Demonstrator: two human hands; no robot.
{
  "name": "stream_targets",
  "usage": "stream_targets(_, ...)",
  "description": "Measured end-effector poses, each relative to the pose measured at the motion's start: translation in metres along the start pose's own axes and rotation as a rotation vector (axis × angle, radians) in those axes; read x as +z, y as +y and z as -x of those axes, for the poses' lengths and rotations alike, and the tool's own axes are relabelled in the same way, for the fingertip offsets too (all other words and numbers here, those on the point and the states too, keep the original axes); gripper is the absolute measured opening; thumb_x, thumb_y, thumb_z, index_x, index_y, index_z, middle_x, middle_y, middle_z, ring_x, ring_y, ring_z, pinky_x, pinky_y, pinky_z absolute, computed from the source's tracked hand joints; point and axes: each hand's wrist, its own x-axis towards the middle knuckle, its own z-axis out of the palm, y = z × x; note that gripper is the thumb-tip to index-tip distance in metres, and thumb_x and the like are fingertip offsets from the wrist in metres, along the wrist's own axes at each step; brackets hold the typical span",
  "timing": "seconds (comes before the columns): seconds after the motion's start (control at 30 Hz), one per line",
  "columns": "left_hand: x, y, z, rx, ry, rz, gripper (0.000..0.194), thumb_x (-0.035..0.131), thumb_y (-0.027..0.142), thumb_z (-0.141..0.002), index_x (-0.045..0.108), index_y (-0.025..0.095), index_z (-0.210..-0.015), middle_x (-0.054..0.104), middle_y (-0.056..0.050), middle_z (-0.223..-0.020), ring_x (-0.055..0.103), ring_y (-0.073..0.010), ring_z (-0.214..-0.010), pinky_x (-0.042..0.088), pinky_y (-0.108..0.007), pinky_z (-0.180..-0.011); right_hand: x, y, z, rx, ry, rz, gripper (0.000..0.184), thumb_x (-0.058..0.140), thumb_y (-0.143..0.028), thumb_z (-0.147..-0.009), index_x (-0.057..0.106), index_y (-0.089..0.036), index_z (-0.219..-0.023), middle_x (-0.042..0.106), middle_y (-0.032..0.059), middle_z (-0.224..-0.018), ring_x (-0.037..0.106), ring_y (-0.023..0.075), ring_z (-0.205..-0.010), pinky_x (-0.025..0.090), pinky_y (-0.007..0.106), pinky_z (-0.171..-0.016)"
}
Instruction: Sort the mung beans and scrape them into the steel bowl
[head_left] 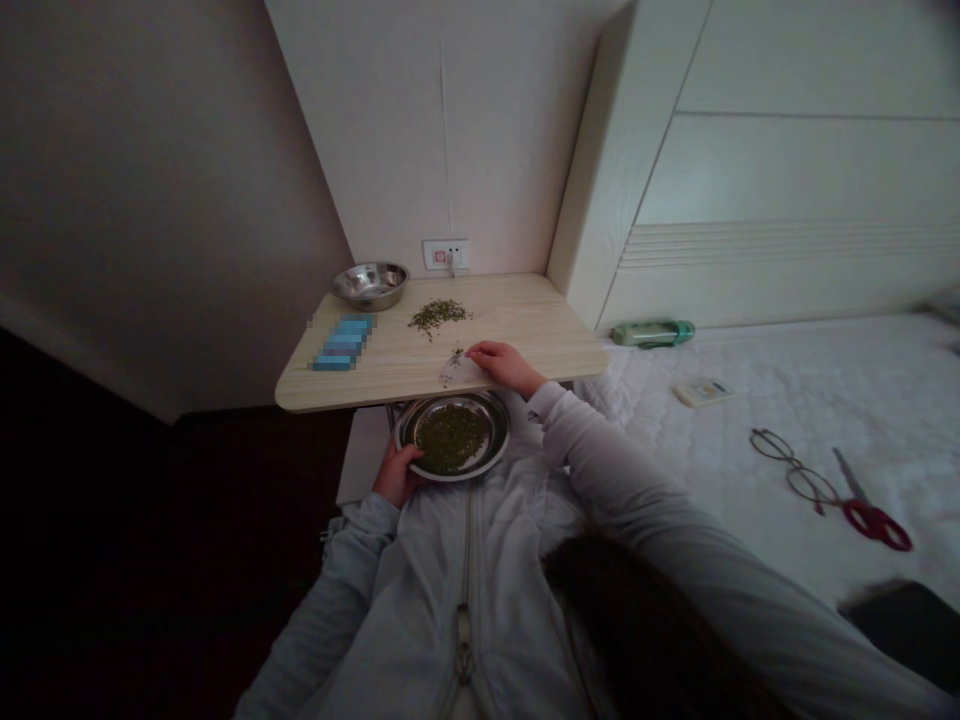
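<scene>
My left hand (396,472) grips the rim of a round steel plate (491,457) full of small green beans, held just below the front edge of a small wooden table (525,320). My right hand (504,363) rests palm down on the table near that edge, fingers curled over a few beans (453,358) and a pale smear. A loose pile of green beans (439,315) lies farther back on the table.
An empty steel bowl (370,284) stands at the table's back left, and a blurred blue object (341,343) lies in front of it. To the right is a white bed with a green bottle (652,333), a small card (703,392), glasses (793,468) and red scissors (870,512). A wall socket (445,254) sits behind.
</scene>
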Motion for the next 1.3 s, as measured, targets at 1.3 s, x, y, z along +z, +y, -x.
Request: stream_targets(1.3,0.0017,0.0015,-0.0006,0.013,0.025,-0.012,0.055,0.05,0.007,-0.051,0.052,0.023,-0.104,0.062,-0.003,-0.081,0.06,-0.0221,-0.076,0.05,-0.031,-0.057,-0.0015,-0.0019,0.0003,0.034,0.093,-0.107,0.025,0.048,-0.03,-0.072,0.063,-0.013,-0.082,0.054,-0.0029,-0.057,0.044,0.0083,-0.056,0.035,0.021,-0.058)
